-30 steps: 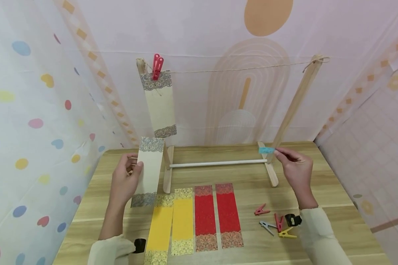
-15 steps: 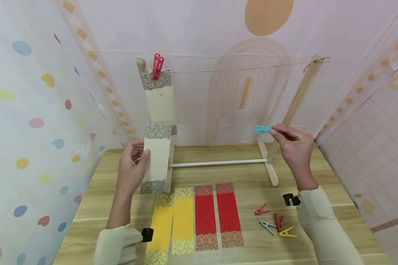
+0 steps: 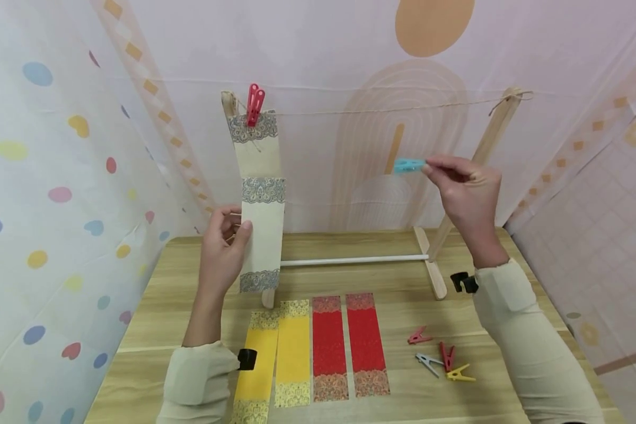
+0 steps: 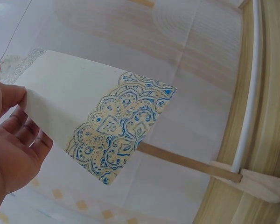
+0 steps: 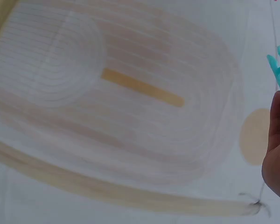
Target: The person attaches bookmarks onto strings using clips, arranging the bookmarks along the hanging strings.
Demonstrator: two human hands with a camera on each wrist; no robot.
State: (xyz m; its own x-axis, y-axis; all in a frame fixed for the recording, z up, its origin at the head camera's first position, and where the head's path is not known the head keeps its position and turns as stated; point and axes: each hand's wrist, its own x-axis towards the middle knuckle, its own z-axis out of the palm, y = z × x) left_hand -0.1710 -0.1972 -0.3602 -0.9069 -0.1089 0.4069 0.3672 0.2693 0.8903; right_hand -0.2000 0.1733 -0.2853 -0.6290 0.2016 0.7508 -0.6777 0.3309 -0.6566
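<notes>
Left hand (image 3: 221,253): pinching white strip (image 3: 265,235) by left edge, upright before hung strip (image 3: 259,158) | right hand (image 3: 470,191): pinching teal clip (image 3: 409,165) at fingertips, below string (image 3: 445,105), right of white strip | string's left end: hung strip gripped by red clip (image 3: 254,107) | table (image 3: 392,280): yellow strips (image 3: 292,352) near left, red strips (image 3: 329,347) right of them, loose clips (image 3: 447,357) near right

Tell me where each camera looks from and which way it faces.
Head: worn on the head, facing forward and down at the table; left hand, right hand, sleeves show.
Left: on that wrist, facing the held card; part of the left hand shows.
Right: on that wrist, facing the patterned cloth; part of the right hand shows.
Head and left views share the held card.
</notes>
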